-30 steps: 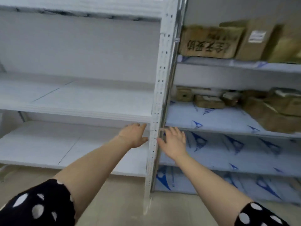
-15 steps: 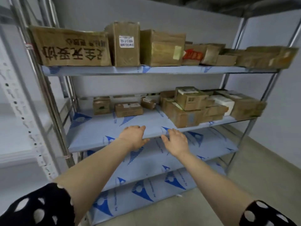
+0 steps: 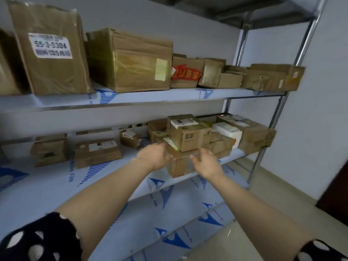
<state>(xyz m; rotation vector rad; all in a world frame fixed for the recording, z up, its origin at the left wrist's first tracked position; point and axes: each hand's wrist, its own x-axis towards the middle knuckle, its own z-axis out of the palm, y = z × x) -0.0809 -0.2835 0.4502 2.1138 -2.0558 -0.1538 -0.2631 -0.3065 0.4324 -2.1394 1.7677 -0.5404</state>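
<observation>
My left hand (image 3: 153,157) and my right hand (image 3: 206,162) reach forward side by side over the middle shelf (image 3: 56,185) of a metal rack. Both hands hold nothing, with fingers loosely spread. Between and just beyond them sits a brown cardboard box (image 3: 178,164) at the bottom of a stack. A smaller taped box (image 3: 188,134) with a white label rests on top of it. Whether my left fingers touch the lower box is unclear.
The upper shelf (image 3: 150,97) carries several large cardboard boxes, one with a white label (image 3: 50,46). More small parcels (image 3: 97,152) lie at the back left of the middle shelf. A steel upright (image 3: 271,129) stands at the right, with tiled floor (image 3: 235,242) below.
The view has swung right from an empty white rack to the stocked steel rack and moved closer. Both hands have come forward toward the stack of boxes on the middle shelf.
</observation>
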